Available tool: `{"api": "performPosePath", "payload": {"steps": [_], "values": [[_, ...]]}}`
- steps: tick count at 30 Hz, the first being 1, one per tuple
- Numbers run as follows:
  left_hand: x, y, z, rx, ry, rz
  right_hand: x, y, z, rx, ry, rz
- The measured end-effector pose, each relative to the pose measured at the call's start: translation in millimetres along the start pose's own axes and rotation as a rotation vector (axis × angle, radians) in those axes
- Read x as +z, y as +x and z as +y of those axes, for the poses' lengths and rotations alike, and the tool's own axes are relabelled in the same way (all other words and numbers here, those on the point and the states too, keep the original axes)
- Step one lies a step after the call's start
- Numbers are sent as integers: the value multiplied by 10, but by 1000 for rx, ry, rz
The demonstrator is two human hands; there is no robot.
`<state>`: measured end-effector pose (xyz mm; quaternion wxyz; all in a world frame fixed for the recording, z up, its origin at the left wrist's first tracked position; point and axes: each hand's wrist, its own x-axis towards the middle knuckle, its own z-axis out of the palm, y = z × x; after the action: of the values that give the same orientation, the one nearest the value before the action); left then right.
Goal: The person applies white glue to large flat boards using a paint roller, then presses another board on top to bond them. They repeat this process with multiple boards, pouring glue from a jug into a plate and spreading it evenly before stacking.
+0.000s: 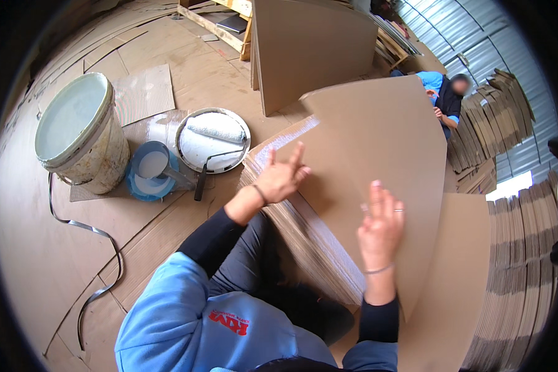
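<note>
My left hand (282, 178) is open, its fingers spread over the near left part of a large brown cardboard sheet (378, 133). I cannot tell whether its fingertips touch the sheet. My right hand (380, 226), slightly blurred, is also open, with fingers stretched out above the same sheet further right. Neither hand holds anything. Beneath lies a stack of cardboard sheets (316, 257) with its edges toward me. A whitish wet-looking strip (332, 239) runs along the stack's near edge and continues past my left hand toward the far left corner.
On the left are a large stained bucket (90, 155), a blue bowl (149, 191) with white liquid, and a round tray (242, 152) bearing a paint roller (216, 130). A black strap (115, 248) curls across the floor. Cardboard stacks (514, 260) and a person (443, 93) are at right.
</note>
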<state>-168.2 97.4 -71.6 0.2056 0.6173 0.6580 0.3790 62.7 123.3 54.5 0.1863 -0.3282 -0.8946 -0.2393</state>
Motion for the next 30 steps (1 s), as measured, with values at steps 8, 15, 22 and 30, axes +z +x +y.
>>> {"api": "performPosePath", "payload": {"steps": [8, 15, 22, 30], "values": [[-699, -1015, -1132, -278, -58, 480, 806, -389, -576, -51, 54, -337], [-493, -1602, -1680, -559, -301, 560, 747, -376, -587, -40, 141, -387], [-183, -2192, -2439, -847, -338, 978, 770, -399, -470, 34, 400, -359], [-17, -2726, -3448, -1211, -1020, 1152, 717, -654, -40, 455, 819, -262]]}}
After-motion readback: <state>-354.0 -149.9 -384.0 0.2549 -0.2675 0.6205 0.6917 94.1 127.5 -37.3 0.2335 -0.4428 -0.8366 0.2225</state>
